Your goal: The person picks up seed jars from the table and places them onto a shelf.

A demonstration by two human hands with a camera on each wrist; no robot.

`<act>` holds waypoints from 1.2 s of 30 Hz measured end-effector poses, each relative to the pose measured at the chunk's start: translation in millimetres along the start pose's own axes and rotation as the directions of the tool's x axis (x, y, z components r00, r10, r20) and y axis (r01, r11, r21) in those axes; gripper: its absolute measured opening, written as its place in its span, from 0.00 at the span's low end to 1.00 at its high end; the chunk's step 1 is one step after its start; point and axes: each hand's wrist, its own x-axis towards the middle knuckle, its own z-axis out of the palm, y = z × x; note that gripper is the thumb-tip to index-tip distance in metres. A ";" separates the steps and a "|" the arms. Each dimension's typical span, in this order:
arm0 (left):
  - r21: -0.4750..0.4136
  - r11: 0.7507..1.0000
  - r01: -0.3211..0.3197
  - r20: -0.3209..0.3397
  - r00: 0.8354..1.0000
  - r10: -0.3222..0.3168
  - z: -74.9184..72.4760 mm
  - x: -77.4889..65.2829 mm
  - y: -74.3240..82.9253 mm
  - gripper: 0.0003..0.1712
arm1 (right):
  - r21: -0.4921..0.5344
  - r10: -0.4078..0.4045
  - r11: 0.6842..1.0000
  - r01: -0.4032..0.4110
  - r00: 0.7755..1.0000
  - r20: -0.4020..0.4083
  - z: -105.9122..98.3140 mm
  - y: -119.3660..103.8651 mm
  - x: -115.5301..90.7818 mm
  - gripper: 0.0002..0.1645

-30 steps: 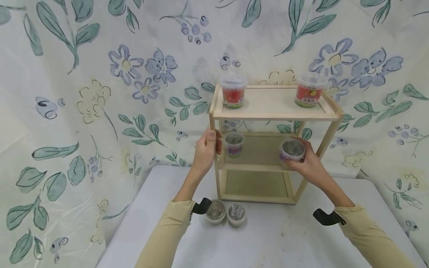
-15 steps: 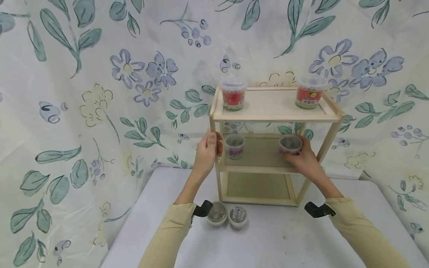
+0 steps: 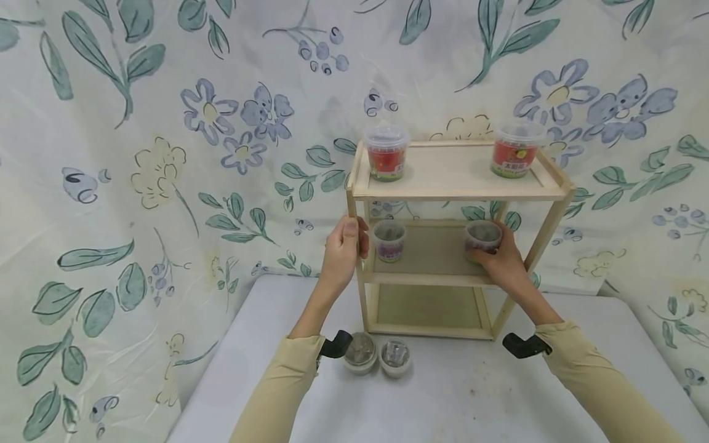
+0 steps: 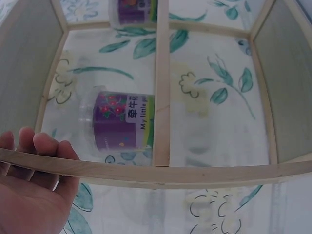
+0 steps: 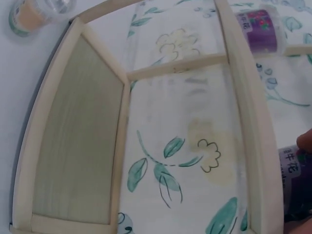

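A small wooden rack [image 3: 460, 197] with three tiers stands on the table. My left hand [image 3: 342, 251] grips its front left post; in the left wrist view the fingertips [image 4: 45, 145] show curled round the wood. At the right of the middle tier, my right hand [image 3: 505, 264] holds a clear plastic cup [image 3: 483, 239] with a purple label, thumb in front. Whether the cup's base touches the board is hidden. A matching purple-labelled cup [image 3: 389, 241] stands at the left of that tier, near my left hand. The right wrist view catches only part of the held cup [image 5: 292, 187].
Two lidded cups with red labels, one left [image 3: 386, 161] and one right [image 3: 514, 157], stand on the top tier. On the table before the rack are two pale cups [image 3: 360, 353] [image 3: 396, 359]. A floral cloth [image 3: 266, 154] hangs close behind.
My right hand has moved the purple-labelled cup back, further in over the middle tier, and the cup looks more upright. My left hand stays on the post.
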 end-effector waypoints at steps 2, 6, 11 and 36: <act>0.006 1.000 0.001 -0.004 1.000 -0.001 0.5 0.1 -0.8 0.36 | -0.009 0.010 1.000 -0.010 1.000 -0.001 0.5 1.0 -0.4 0.55; 0.015 1.000 -0.001 -0.012 1.000 0.001 1.4 0.2 -1.0 0.37 | -0.035 -0.001 0.999 0.000 1.000 -0.019 2.3 4.6 0.2 0.54; 0.007 1.000 0.005 -0.010 1.000 -0.005 1.4 0.7 2.6 0.32 | -0.048 -0.020 0.999 0.018 0.999 -0.032 3.7 5.5 2.3 0.53; 0.005 0.999 0.048 -0.002 0.999 -0.048 -0.7 -0.2 5.2 0.20 | -0.088 -0.026 0.996 0.021 0.998 -0.054 7.1 1.3 -3.9 0.59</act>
